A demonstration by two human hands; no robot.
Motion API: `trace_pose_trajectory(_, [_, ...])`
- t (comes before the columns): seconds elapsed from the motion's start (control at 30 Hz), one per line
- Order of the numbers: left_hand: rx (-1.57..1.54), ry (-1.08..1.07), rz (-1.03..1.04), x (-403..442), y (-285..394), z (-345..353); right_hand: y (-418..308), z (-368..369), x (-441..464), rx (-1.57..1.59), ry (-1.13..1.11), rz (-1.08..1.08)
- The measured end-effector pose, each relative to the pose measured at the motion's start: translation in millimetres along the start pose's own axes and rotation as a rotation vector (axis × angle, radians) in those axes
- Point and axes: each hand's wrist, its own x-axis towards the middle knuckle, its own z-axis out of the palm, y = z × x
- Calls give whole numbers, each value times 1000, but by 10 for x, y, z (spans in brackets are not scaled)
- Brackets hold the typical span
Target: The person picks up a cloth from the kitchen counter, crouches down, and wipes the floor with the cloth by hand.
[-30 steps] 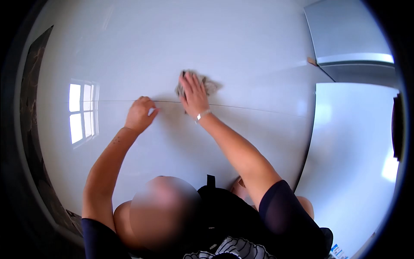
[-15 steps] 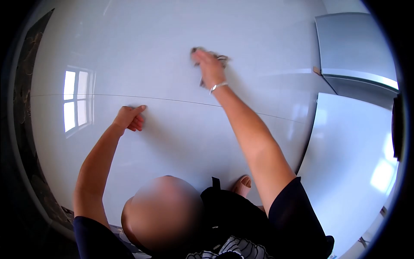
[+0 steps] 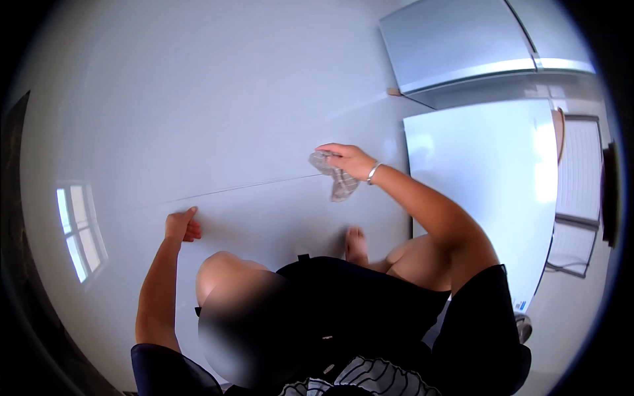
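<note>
The right hand (image 3: 351, 160) has hold of a thin, crumpled cloth (image 3: 343, 186); the thumb and fingers are nearly closed on its top part, and the rest droops in a loose flap toward the person's foot (image 3: 356, 246). The cloth is just above the middle of the frame, a bit to the right, by the end of a thin dark line (image 3: 247, 186) in the shiny floor (image 3: 198, 125); I cannot tell if all of it touches the floor or if part hangs in the air. A shiny bracelet (image 3: 374, 173) sits on that wrist.

The left hand (image 3: 182, 226) is at the left of the frame, well apart from the cloth; it is half open, thumb out and fingers softly curled, with nothing seen in it. I cannot tell if it presses on the floor.

To use the cloth well, I think it helps to fold the loose flap under the palm – a dangling end can bunch up or get stuck under the toes; flat fingers and a soft, even push should work better than a pinch. The left hand would help most flat on the floor, off to the side, to keep the body steady – the floor looks smooth, so a foot or a hand might slip; bending the elbows a little would make a long reach easier.
</note>
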Motion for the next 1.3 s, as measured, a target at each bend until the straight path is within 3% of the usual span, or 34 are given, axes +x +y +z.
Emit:
trace_pose_trajectory(0.13, [22,18,22,-9,-30,3,368,-577,-406,102,138,39])
trace_pose_trajectory(0.2, [34,31,29,-55,1,12,790,-772,-439,74,392,23])
trace_pose_trajectory(0.4, [44,78,-6,22,-38,16,1973,-867,-280,134,719,170])
trace_pose_trajectory(0.57, [87,131,-93,-11,11,64,2632,-923,156,197,826,180])
trace_pose_trajectory(0.63, [116,148,-124,2,30,78,2883,-959,403,111,944,77])
trace_pose_trajectory(0.77, [215,148,-190,193,-90,75,3756,-848,1122,-21,791,66])
trace_pose_trajectory(0.83, [305,183,-191,356,-245,86,3729,-738,1359,-355,631,331])
trace_pose_trajectory(0.9, [402,302,-167,254,-172,326,3556,-461,1618,-505,806,349])
trace_pose_trajectory(0.97, [498,419,-120,226,-178,517,3234,-402,1815,-556,937,95])
trace_pose_trajectory(1.07, [412,588,28,242,-99,977,2664,-641,2317,-690,898,-348])
trace_pose_trajectory(1.1, [475,647,133,297,-77,1133,2341,-802,2426,-651,791,-402])
trace_pose_trajectory(1.17, [481,592,196,445,77,1513,2048,-899,2720,-591,808,-501])
trace_pose_trajectory(1.2, [407,558,238,512,204,1774,2048,-953,2697,-585,809,-485])
trace_pose_trajectory(1.3, [588,437,406,499,885,2495,2154,-982,2363,-554,676,-532])
